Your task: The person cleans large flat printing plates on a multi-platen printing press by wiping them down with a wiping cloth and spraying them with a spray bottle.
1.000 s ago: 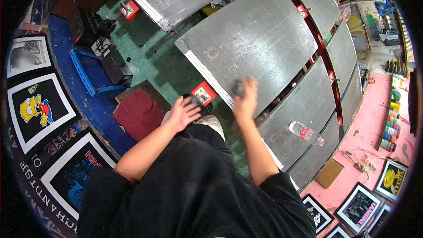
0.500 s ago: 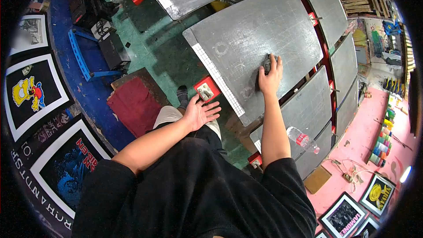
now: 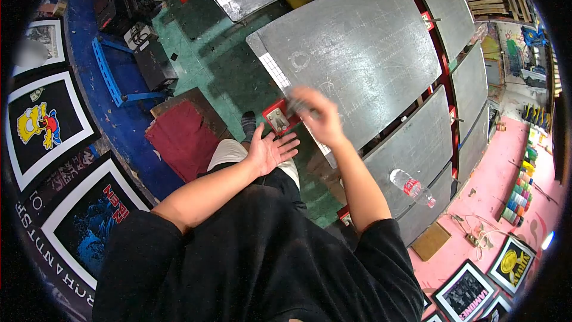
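Note:
My left hand (image 3: 272, 152) is held palm up above my lap, fingers spread, with nothing in it. Just beyond its fingertips is a red metal bracket (image 3: 277, 118) with a bare metal plate. Smeared by motion, my right hand (image 3: 322, 120) hovers over the near edge of a grey board (image 3: 363, 42). It grips a small dark grey wad (image 3: 298, 106), too blurred to name exactly. Chalky marks cover the board, and a white grid strip (image 3: 273, 71) runs along its near edge.
More grey boards (image 3: 411, 137) stand in rows on a red frame (image 3: 444, 71). A plastic bottle (image 3: 412, 188) lies on one at right. A maroon cloth (image 3: 182, 143) covers a seat at left. Framed prints (image 3: 44, 122) lie further left; paint containers (image 3: 517, 191) line the right.
My right hand has swept from the middle of the board left toward its near edge, carrying the dark wad with it. My left hand stays almost where it was, still palm up.

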Tool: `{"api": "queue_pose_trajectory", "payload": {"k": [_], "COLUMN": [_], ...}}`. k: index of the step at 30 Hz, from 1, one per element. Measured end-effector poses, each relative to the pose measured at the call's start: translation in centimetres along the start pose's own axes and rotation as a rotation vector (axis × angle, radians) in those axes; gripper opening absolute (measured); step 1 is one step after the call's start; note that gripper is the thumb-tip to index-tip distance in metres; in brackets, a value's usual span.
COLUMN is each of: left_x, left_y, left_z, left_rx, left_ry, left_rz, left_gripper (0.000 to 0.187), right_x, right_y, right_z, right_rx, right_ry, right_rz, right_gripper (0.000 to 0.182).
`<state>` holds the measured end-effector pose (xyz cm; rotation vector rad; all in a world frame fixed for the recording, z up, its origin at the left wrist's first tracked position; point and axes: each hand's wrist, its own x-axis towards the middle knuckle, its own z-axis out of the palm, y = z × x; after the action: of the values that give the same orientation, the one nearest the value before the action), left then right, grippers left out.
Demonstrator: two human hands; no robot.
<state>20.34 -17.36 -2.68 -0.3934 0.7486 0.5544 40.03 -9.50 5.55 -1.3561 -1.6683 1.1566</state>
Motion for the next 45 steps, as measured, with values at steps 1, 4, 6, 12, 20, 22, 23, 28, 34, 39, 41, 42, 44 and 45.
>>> {"api": "queue_pose_trajectory", "payload": {"k": [1, 4, 6, 12, 20, 22, 23, 28, 34, 39, 41, 42, 44, 45], "left_x": [-0.1, -0.4, -0.1, 2.0, 2.0, 5.4, 4.9, 6.9, 10.0, 13.6, 14.8, 12.9, 13.0, 13.1], "left_y": [0.2, 0.2, 0.1, 0.5, 1.1, 1.8, 2.6, 4.7, 11.6, 13.1, 13.3, 12.2, 12.4, 12.2], "left_z": [0.1, 0.2, 0.4, 0.9, 2.4, -0.8, 0.6, 2.1, 5.6, 8.2, 7.1, 10.6, 10.6, 11.0], "left_rx": [0.005, 0.001, -0.027, -0.09, 0.249, 0.306, 0.306, 0.763, 0.449, 0.149, 0.269, 0.29, 0.389, 0.494], "left_ry": [-0.015, -0.044, -0.004, 0.082, 0.476, 0.664, 0.675, 0.656, 0.573, 0.56, 0.766, 0.877, 1.028, 1.188], "left_rz": [0.004, 0.013, 0.034, 0.115, 0.243, 0.337, 0.353, 1.049, 0.662, 0.823, 0.916, 0.892, 0.935, 0.952], "left_gripper": [0.085, 0.087, 0.088, 0.092, 0.075, 0.054, 0.054, 0.045, 0.06, 0.08, 0.087, 0.089, 0.091, 0.089], "right_x": [-0.2, 1.8, 1.8, 1.2, 0.1, -1.6, -2.6, -6.0, -4.7, -2.4, -0.2, 0.2, 2.5, 3.9], "right_y": [1.7, 3.6, 5.4, 0.9, 5.0, 7.4, 8.7, 16.1, 21.2, 24.9, 21.3, 23.9, 25.3, 25.3], "right_z": [-0.9, -4.9, -3.8, 0.8, -13.7, -17.3, -19.2, -23.5, -30.8, -39.0, -39.5, -40.8, -41.0, -39.8], "right_rx": [0.043, -0.474, -0.478, 0.048, 0.873, 0.962, 0.969, 0.572, 0.011, 0.041, -0.326, -0.429, -0.506, -0.744], "right_ry": [0.231, 0.67, 0.588, 0.0, 0.957, 0.962, 0.967, 1.334, 1.451, 1.502, 1.465, 1.451, 1.386, 1.284], "right_rz": [0.148, 0.056, 0.068, -0.033, 0.337, 0.372, 0.411, 0.365, 0.535, 0.515, 0.73, 0.739, 0.655, 0.652], "right_gripper": [0.047, 0.043, 0.047, 0.047, 0.038, 0.028, 0.026, 0.023, 0.038, 0.038, 0.038, 0.035, 0.036, 0.036]}}
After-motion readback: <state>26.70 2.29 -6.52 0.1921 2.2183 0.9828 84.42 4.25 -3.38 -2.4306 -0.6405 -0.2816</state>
